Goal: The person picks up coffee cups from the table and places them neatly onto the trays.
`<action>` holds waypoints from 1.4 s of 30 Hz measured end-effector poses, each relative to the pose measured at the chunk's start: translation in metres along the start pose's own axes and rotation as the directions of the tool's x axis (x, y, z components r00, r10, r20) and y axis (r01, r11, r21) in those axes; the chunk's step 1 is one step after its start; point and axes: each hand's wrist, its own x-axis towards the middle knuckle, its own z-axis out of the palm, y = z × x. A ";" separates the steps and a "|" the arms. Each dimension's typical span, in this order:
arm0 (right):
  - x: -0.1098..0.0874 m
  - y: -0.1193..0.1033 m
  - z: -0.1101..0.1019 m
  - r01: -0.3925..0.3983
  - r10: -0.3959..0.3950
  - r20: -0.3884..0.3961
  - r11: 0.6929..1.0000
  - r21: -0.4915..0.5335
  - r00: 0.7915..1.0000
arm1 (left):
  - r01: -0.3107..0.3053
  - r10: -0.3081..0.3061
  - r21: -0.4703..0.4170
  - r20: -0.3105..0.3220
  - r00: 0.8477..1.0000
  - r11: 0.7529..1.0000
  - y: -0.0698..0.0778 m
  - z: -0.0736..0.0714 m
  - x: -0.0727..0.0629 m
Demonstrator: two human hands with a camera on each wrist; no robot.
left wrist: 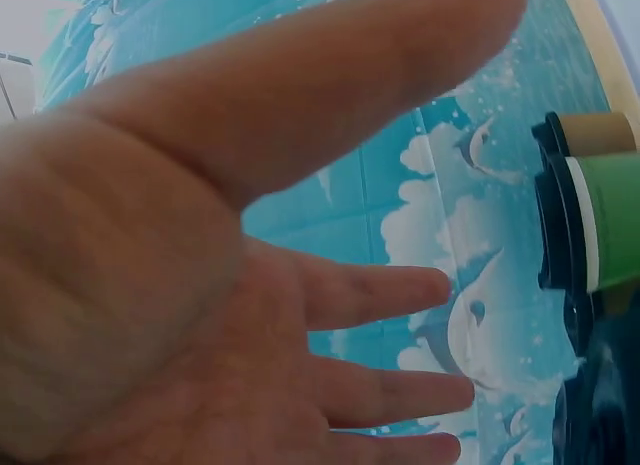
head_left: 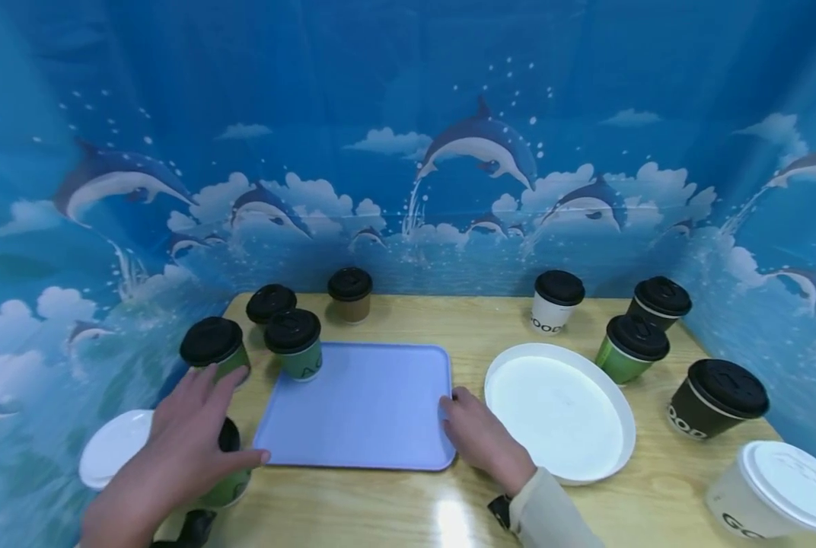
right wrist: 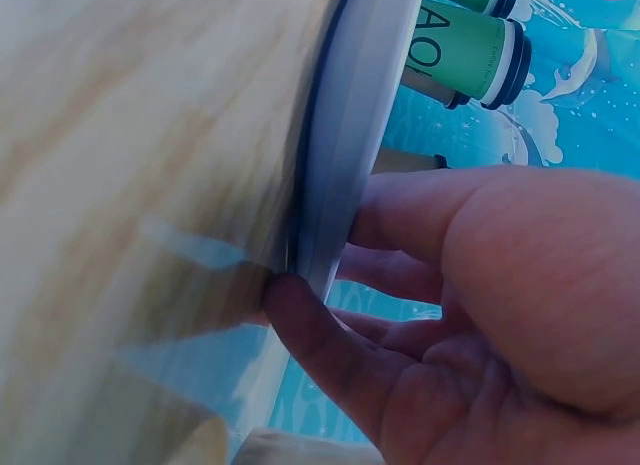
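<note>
My right hand (head_left: 473,434) pinches the right rim of a lavender tray (head_left: 374,411); in the right wrist view the thumb lies low at the tray's edge and the fingers (right wrist: 400,210) on its other side. At the tray's far left corner stands a green paper cup (head_left: 302,359) with a black lid. Palm in view and fingers spread, my left hand (head_left: 189,441) hovers at the tray's left and holds nothing. It partly hides two green lidded cups, one beyond its fingertips (head_left: 212,342) and a nearer one (head_left: 226,487) beneath it.
A round white tray (head_left: 560,411) lies right of my right hand. Several lidded cups stand along the right side, including a black one (head_left: 716,399) and a white one (head_left: 771,491). Behind the lavender tray is a brown cup (head_left: 353,304). A dolphin-print curtain (head_left: 380,114) borders the table.
</note>
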 end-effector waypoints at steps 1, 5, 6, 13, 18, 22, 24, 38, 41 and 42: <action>0.000 0.000 0.000 0.008 -0.008 -0.005 1.000 0.000 1.000 | 0.002 -0.002 0.010 0.005 1.000 1.000 -0.004 0.001 -0.001; 0.001 -0.001 0.001 0.028 -0.028 -0.029 1.000 -0.006 0.999 | 0.020 -0.022 0.050 0.042 0.999 0.999 -0.015 0.005 -0.004; 0.001 -0.001 0.001 0.029 -0.029 -0.032 1.000 -0.009 0.999 | 0.020 -0.022 0.057 0.048 0.999 0.998 -0.018 0.006 -0.005; 0.000 0.000 0.001 0.023 -0.024 -0.031 1.000 -0.014 0.999 | 0.006 -0.007 0.054 0.026 1.000 0.999 -0.030 0.013 -0.009; 0.000 -0.001 0.000 0.014 -0.014 -0.016 1.000 -0.021 1.000 | 0.021 -0.023 0.043 0.060 0.998 0.999 -0.035 0.014 -0.008; 0.000 -0.001 0.000 0.007 -0.007 -0.013 1.000 -0.011 1.000 | 0.017 -0.022 0.050 0.098 0.995 0.999 -0.038 0.016 -0.009; -0.001 -0.001 0.000 0.005 -0.005 -0.013 1.000 -0.003 1.000 | 0.014 -0.020 0.047 0.113 0.993 0.999 -0.041 0.019 -0.009; 0.000 -0.002 0.000 -0.022 0.022 0.010 1.000 0.011 1.000 | 0.071 -0.072 0.014 0.174 0.982 0.997 -0.043 0.020 -0.010; 0.001 -0.002 0.000 -0.022 0.022 0.013 1.000 0.007 1.000 | 0.070 -0.070 0.007 0.179 0.981 0.998 -0.041 0.019 -0.009; 0.001 -0.002 0.000 -0.022 0.022 0.014 1.000 0.007 1.000 | 0.069 -0.069 0.004 0.178 0.982 0.998 -0.040 0.019 -0.008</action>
